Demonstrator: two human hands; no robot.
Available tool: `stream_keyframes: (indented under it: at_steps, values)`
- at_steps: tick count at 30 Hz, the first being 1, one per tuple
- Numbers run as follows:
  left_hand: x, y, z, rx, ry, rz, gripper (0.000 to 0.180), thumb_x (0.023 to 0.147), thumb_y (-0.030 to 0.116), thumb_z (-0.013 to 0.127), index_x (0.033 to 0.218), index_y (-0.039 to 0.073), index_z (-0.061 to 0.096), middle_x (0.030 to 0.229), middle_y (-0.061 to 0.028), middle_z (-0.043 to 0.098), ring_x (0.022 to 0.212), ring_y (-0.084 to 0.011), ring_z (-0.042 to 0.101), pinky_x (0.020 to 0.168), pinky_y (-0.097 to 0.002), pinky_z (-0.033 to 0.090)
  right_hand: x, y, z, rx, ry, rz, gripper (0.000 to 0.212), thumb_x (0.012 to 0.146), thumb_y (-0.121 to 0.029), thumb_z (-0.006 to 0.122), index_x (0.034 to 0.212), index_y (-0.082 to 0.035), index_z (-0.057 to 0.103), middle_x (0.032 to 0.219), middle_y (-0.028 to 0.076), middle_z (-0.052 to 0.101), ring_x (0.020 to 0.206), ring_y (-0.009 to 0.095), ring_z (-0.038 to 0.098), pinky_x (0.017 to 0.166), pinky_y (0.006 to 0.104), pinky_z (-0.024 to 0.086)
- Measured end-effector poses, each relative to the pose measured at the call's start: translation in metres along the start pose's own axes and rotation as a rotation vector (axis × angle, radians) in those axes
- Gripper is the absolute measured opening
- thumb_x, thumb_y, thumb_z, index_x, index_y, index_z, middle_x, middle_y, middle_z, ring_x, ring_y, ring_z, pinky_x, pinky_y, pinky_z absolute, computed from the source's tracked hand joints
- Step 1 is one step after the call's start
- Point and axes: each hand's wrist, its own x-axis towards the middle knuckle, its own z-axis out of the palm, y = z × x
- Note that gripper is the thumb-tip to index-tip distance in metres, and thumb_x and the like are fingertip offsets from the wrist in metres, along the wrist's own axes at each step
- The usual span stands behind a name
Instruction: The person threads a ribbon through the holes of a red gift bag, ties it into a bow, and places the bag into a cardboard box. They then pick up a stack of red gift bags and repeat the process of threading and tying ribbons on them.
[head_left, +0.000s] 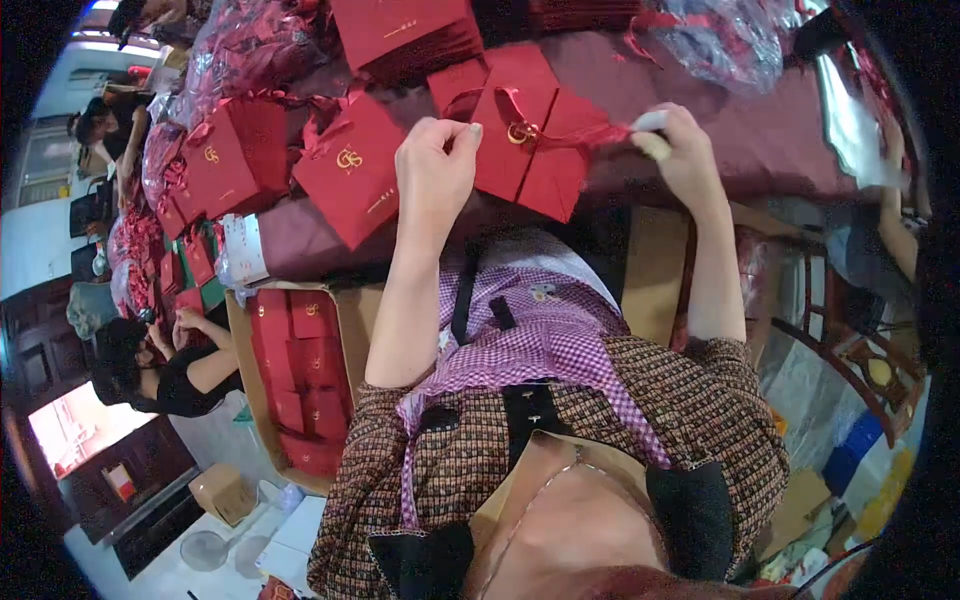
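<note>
A red box or envelope with folded flaps [545,165] lies on the table edge in front of me, a gold emblem near its middle. From that emblem a red ribbon [590,134] stretches to my right hand [684,160], closed on its end; motion blurs the fingertips, and one finger wears a white cover. My left hand [437,170] is closed in a pinch just left of the box. Another strand of ribbon curves near it, but whatever is between those fingers is hidden. Beside my left wrist rests a red gift bag [350,168] with a gold emblem.
Stacked red bags [405,35] stand farther back, and more red bags [225,155] lie at left. A clear plastic bag [720,45] is at the back right. Below the table, an open carton [262,440] holds red packages. Other people [190,375] are at left. A wooden chair [860,350] stands right.
</note>
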Motion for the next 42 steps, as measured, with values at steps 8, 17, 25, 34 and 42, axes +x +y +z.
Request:
stream_keyframes:
  at_steps: [8, 17, 25, 34, 42]
  values:
    - [0.001, -0.005, -0.004, -0.137, -0.072, -0.166, 0.020, 0.086, 0.015, 0.064, 0.091, -0.004, 0.069, 0.075, -0.0127, 0.067, 0.069, -0.0150, 0.062, 0.065, -0.0305, 0.047, 0.003, -0.026, -0.004, 1.143, 0.063, 0.476, 0.026, 0.090, -0.009, 0.062, 0.115, -0.005, 0.061, 0.079, 0.003, 0.060, 0.066, 0.009, 0.050, 0.059, 0.0216, 0.042]
    - [-0.003, -0.013, -0.009, -0.609, -0.256, -0.259, 0.027, 0.085, 0.003, 0.060, 0.111, -0.004, 0.064, 0.089, -0.0009, 0.066, 0.075, -0.0057, 0.056, 0.070, -0.0211, 0.046, 0.001, -0.050, 0.026, 1.086, -0.064, 0.330, 0.031, 0.087, -0.001, 0.062, 0.118, 0.002, 0.056, 0.105, 0.012, 0.066, 0.097, 0.020, 0.064, 0.082, 0.0300, 0.052]
    - [-0.008, 0.002, -0.014, -0.522, -0.302, -0.166, 0.030, 0.083, 0.001, 0.060, 0.112, -0.004, 0.063, 0.087, 0.0000, 0.065, 0.075, -0.0051, 0.055, 0.069, -0.0218, 0.047, 0.008, -0.080, 0.057, 0.297, 0.003, -0.016, 0.013, 0.084, -0.009, 0.068, 0.095, -0.004, 0.065, 0.091, 0.011, 0.067, 0.088, 0.023, 0.064, 0.079, 0.0331, 0.049]
    - [-0.014, 0.007, -0.014, -0.367, -0.249, -0.084, 0.029, 0.082, 0.002, 0.063, 0.110, -0.003, 0.063, 0.083, -0.0004, 0.062, 0.071, -0.0054, 0.051, 0.065, -0.0229, 0.046, 0.023, -0.090, 0.074, 0.081, 0.000, -0.257, 0.010, 0.079, -0.008, 0.065, 0.082, -0.004, 0.056, 0.080, 0.012, 0.061, 0.080, 0.032, 0.060, 0.072, 0.0416, 0.043]
    - [-0.017, 0.017, -0.015, -0.311, -0.210, -0.029, 0.027, 0.081, 0.001, 0.064, 0.108, -0.003, 0.063, 0.084, -0.0047, 0.063, 0.071, -0.0092, 0.055, 0.066, -0.0252, 0.047, 0.036, -0.092, 0.062, 0.103, -0.200, -0.168, 0.009, 0.076, -0.011, 0.063, 0.079, -0.004, 0.057, 0.071, 0.013, 0.061, 0.070, 0.033, 0.060, 0.066, 0.0426, 0.045]
